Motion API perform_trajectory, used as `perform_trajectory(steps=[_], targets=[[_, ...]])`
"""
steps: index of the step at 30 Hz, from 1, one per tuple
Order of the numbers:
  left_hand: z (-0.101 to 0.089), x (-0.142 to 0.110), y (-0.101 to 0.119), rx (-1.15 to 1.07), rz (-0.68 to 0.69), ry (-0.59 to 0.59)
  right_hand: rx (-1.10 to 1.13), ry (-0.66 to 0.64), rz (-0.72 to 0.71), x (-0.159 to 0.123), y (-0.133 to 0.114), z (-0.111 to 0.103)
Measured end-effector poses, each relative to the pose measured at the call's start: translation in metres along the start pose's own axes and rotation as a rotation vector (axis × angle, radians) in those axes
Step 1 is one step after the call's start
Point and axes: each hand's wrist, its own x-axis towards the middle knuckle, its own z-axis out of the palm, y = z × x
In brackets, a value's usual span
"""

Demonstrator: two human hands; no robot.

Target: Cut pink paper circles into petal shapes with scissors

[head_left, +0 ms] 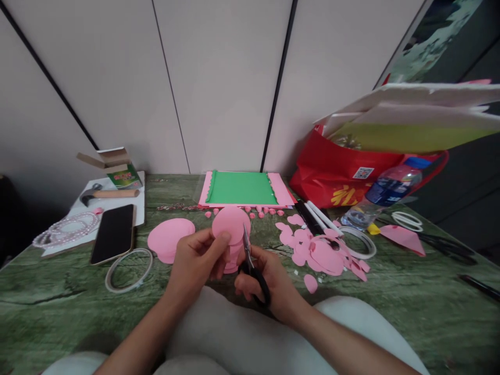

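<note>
My left hand (pixel 203 252) pinches a round pink paper disc (pixel 229 224) by its lower edge, holding it up above the table. In my right hand (pixel 269 281) is a pair of black-handled scissors (pixel 255 278), its blades upright against the disc's right edge. Behind and below my fingers more pink paper (pixel 232 263) shows, partly hidden. To the left lies a stack of larger pink paper ovals (pixel 170 237). Pink paper scraps and cut pieces (pixel 324 255) are heaped on the right.
Small pink rolled pieces (pixel 261 213) line up before a green sheet (pixel 244 188) on pink paper. Left are a phone (pixel 113 233), tape roll (pixel 129 270), hammer (pixel 113 194) and beads (pixel 68 229). Right stand a red bag (pixel 324 166) and water bottle (pixel 385 195), near another tape roll (pixel 361 244).
</note>
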Motion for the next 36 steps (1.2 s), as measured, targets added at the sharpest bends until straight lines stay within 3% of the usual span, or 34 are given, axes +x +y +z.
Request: perform_trajectory(steps=[8,15,36], targets=[[0.0024,-0.0011,-0.0002,0.075,-0.034,-0.059,0.031,-0.058,0.004,0.0012,0.0044,0.0036],[-0.0011,0.0022,-0.0007,0.092,-0.094,-0.197,0.144,-0.078,-0.06,0.0055,0.0005,0.0],[-0.0023,0.0021,-0.0018,0.085,-0.113,-0.156,0.056,-0.111,-0.084,0.0041,0.0001,-0.0008]])
